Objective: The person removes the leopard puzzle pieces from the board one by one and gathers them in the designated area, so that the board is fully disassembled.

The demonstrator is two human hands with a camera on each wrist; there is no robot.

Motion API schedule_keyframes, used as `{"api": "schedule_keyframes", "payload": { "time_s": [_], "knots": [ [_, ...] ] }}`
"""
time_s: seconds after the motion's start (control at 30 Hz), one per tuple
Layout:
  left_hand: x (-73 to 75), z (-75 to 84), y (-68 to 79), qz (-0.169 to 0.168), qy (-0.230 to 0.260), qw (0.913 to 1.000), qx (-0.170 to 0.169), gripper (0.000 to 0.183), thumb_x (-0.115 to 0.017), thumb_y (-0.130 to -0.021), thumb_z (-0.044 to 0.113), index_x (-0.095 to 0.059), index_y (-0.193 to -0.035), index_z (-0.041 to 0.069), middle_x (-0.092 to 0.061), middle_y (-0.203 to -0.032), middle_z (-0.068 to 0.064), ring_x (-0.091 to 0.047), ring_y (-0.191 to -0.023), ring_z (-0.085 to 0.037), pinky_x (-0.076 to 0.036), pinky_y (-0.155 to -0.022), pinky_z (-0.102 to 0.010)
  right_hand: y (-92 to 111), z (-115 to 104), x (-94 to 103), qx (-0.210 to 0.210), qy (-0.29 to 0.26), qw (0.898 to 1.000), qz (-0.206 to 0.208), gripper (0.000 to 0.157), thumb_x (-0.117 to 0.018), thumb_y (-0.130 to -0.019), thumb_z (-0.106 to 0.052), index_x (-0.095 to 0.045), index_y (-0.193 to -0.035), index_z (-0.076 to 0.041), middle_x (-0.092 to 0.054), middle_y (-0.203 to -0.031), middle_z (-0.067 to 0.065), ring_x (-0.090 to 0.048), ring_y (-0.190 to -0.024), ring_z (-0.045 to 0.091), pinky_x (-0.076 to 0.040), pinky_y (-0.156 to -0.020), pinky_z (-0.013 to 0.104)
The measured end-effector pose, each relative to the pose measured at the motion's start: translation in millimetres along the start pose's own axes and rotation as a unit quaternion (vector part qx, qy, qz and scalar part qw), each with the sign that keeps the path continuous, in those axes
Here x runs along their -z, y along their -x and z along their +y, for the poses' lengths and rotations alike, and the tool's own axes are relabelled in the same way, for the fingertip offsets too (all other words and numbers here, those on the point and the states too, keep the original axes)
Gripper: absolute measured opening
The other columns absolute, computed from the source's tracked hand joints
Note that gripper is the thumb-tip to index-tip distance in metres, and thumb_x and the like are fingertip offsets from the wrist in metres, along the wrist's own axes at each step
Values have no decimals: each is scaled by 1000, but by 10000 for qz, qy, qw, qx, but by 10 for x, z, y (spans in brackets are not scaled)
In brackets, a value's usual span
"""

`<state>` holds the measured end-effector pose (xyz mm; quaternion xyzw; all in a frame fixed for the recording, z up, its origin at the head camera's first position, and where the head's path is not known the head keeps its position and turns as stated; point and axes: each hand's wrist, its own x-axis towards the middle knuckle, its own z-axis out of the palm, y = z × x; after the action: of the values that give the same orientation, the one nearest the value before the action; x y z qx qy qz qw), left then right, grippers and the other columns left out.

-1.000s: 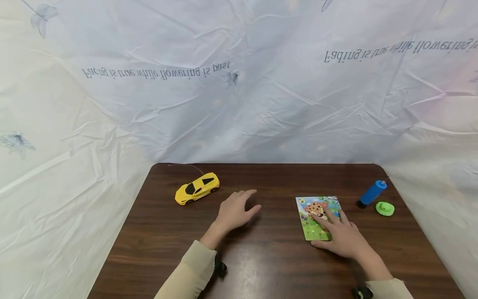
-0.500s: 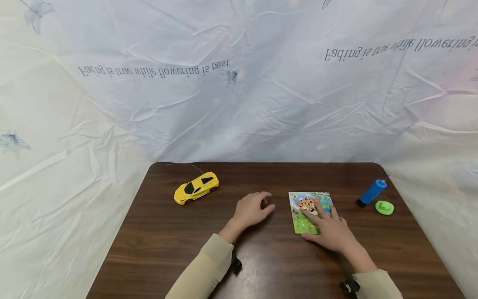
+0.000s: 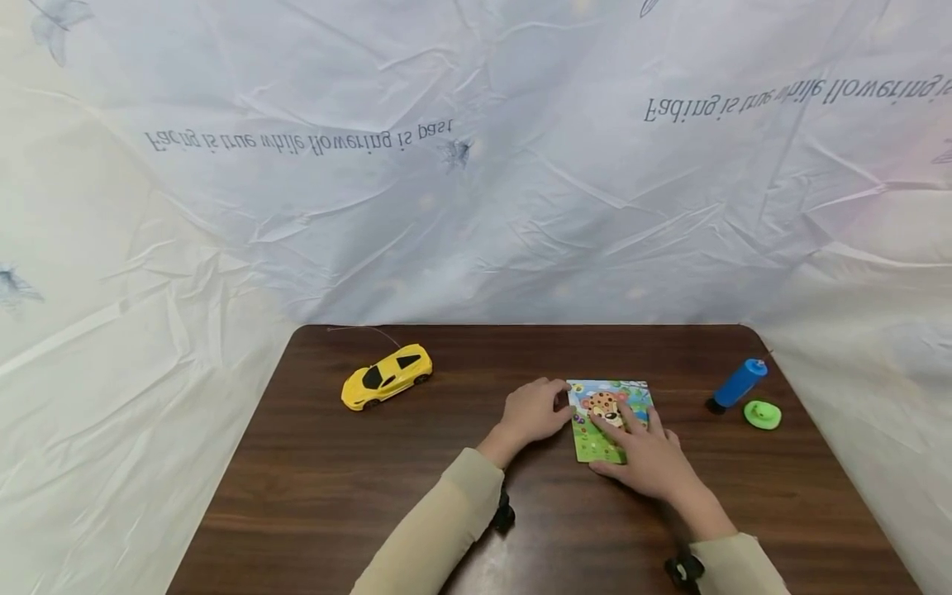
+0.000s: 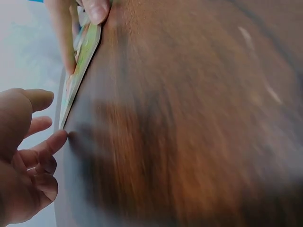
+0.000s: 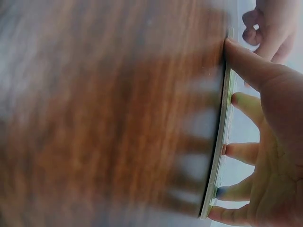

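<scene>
A square picture board (image 3: 591, 446), thin and pale-edged, lies flat on the brown wooden table. A spotted cartoon animal is printed on its blue and green face. My right hand (image 3: 650, 459) rests on it with spread fingers, thumb at the near edge; in the right wrist view its fingertips press the board's face (image 5: 220, 142). At the board's left edge is my left hand (image 3: 531, 411), fingers slightly bent and thumb apart. In the left wrist view its fingertips come close to the board's end (image 4: 85, 56); whether they touch it I cannot tell.
A yellow toy car (image 3: 387, 378) with a thin wire behind it stands at the far left. To the right lie a blue cylinder (image 3: 740, 384) with a black end and a small green toy (image 3: 763, 415). Pale printed cloth (image 3: 476, 231) hangs behind the table.
My right hand has slid the board leftward and slightly away from me. My left hand has moved right, from bare table to the board's left edge. Car, cylinder and green toy stay put.
</scene>
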<state>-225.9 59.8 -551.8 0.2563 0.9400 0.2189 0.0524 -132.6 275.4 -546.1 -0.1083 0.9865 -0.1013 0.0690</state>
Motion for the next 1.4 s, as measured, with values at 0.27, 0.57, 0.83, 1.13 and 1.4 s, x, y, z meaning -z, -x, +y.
{"api": "schedule_keyframes", "payload": {
  "time_s": [0.27, 0.57, 0.83, 1.13, 1.4],
  "knots": [
    [-93, 129, -136, -178, -571, 9981, 132, 43, -60, -104, 50, -63, -142, 33, -65, -124, -1, -66, -84, -19, -56, -71, -40, 19, -16, 23, 17, -56, 10000, 20, 81, -64, -90, -72, -50, -157, -29, -24, -165, 29, -20, -141, 70, -36, -90, 80],
    [-157, 178, -189, -179, -741, 9968, 243, 44, -59, -103, 53, -62, -143, 34, -65, -124, 1, -66, -87, -19, -56, -73, -41, 17, 11, -4, 34, -61, 10000, 20, 80, -64, -91, -71, -49, -157, -29, -22, -166, 30, -19, -141, 69, -34, -92, 81],
    [-153, 204, -231, -263, -1046, 9940, 200, 44, -58, -103, 56, -63, -141, 32, -66, -125, 2, -68, -96, -18, -57, -78, -40, 3, 14, 2, 8, -26, 10000, 50, 79, -65, -91, -70, -49, -157, -29, -22, -166, 28, -19, -142, 68, -35, -92, 80],
    [-91, 216, -311, -489, -642, 9965, 197, 43, -65, -101, 50, -64, -136, 25, -67, -124, 4, -68, -99, -18, -56, -83, -40, 8, -9, 9, -23, 7, 10000, 18, 78, -68, -90, -67, -51, -156, -29, -23, -166, 29, -21, -141, 69, -35, -90, 80],
    [-88, 215, -338, -690, -226, 9966, 380, 40, -68, -100, 46, -62, -134, 24, -67, -123, 4, -68, -97, -18, -55, -83, -39, 17, -27, 23, -46, -24, 10000, 2, 77, -71, -90, -64, -52, -156, -29, -24, -165, 30, -22, -140, 69, -35, -89, 81]
  ]
}}
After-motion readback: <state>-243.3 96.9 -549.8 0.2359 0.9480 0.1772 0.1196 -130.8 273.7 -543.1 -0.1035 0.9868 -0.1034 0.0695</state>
